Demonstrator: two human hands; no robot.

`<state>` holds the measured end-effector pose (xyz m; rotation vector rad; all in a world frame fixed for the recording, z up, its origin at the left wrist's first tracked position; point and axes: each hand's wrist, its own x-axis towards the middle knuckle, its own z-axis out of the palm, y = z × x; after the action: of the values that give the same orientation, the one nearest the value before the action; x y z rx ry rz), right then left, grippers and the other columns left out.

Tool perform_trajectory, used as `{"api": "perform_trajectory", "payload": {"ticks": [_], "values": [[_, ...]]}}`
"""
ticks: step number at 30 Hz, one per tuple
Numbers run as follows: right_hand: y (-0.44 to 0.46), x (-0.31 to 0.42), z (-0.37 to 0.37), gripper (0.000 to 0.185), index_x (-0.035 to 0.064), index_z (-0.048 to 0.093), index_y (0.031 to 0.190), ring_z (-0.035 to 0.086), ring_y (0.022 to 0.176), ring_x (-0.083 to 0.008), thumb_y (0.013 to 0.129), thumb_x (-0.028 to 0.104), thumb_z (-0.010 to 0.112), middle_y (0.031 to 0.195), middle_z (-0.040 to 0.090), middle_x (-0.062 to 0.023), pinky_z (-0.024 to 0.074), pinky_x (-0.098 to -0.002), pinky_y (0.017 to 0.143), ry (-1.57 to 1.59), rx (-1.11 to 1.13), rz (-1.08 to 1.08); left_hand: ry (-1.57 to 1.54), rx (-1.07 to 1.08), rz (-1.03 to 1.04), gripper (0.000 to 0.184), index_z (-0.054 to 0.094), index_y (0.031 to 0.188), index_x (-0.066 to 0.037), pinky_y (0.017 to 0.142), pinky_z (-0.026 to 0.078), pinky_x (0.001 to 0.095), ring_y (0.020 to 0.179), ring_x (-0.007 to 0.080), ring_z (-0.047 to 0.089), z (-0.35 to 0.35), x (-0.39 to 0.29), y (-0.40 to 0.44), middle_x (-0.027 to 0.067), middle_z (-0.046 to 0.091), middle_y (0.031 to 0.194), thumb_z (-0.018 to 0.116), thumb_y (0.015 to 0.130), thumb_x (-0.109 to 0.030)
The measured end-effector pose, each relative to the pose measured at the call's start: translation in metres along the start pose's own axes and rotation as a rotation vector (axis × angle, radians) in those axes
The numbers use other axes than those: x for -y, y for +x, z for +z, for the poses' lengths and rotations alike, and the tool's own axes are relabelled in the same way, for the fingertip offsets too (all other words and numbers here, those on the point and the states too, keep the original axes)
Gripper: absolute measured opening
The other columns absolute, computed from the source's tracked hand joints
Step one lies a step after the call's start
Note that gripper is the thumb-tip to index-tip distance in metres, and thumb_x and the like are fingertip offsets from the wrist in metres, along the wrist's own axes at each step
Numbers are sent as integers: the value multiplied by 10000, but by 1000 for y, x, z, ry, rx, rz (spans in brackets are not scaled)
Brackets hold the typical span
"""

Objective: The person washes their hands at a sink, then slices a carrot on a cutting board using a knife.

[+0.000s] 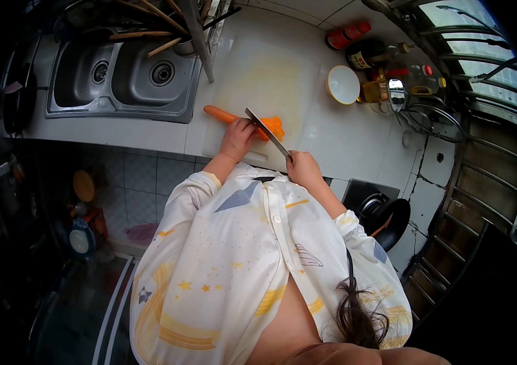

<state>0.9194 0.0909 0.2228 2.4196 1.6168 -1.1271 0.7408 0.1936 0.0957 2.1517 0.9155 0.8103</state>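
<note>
An orange carrot (220, 114) lies on a pale cutting board (270, 73) on the counter. My left hand (237, 140) is closed on the carrot near its cut end. In my right hand (304, 168) is the handle of a knife (270, 135), whose blade slants up and left across the carrot beside my left fingers. Cut orange pieces (274, 126) are heaped just right of the blade.
A double sink (191, 91) is at the left, with wooden utensils (164, 47) above it. At the right stand a white bowl (343, 84), bottles (368, 56) and a metal pot lid (432, 121). A black pan (392, 220) sits at the lower right.
</note>
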Motion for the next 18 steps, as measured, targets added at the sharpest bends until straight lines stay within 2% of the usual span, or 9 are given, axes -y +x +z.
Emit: {"api": "perform_trajectory", "payload": {"ticks": [3, 5, 14, 18], "values": [[5, 0, 6, 200, -8, 654, 847, 621, 773, -431, 878, 144, 528, 807, 646, -248, 500, -503, 706, 14, -18, -3, -3, 1, 2, 200, 649, 960, -60, 878, 467, 428, 980, 343, 552, 0, 1, -1, 120, 612, 1010, 660, 761, -51], [14, -1, 14, 181, -8, 657, 853, 615, 694, -433, 874, 146, 566, 749, 641, -241, 502, -500, 648, 10, -67, -53, -8, 5, 2, 190, 648, 949, -61, 876, 467, 428, 979, 344, 550, 1, 2, -1, 120, 611, 1003, 661, 760, -53], [32, 4, 22, 172, -11, 659, 863, 620, 706, -438, 861, 139, 575, 762, 644, -247, 505, -504, 647, 11, -128, -71, 22, -8, -10, 191, 641, 945, -68, 886, 461, 438, 1002, 352, 543, 6, 3, 1, 125, 604, 1032, 665, 755, -64], [42, 3, 30, 175, -13, 664, 861, 623, 707, -441, 857, 139, 578, 764, 645, -251, 507, -503, 643, 21, -137, -63, 65, -10, -9, 200, 639, 953, -77, 877, 470, 418, 996, 317, 560, 1, 1, 3, 89, 611, 1026, 688, 761, -97]]}}
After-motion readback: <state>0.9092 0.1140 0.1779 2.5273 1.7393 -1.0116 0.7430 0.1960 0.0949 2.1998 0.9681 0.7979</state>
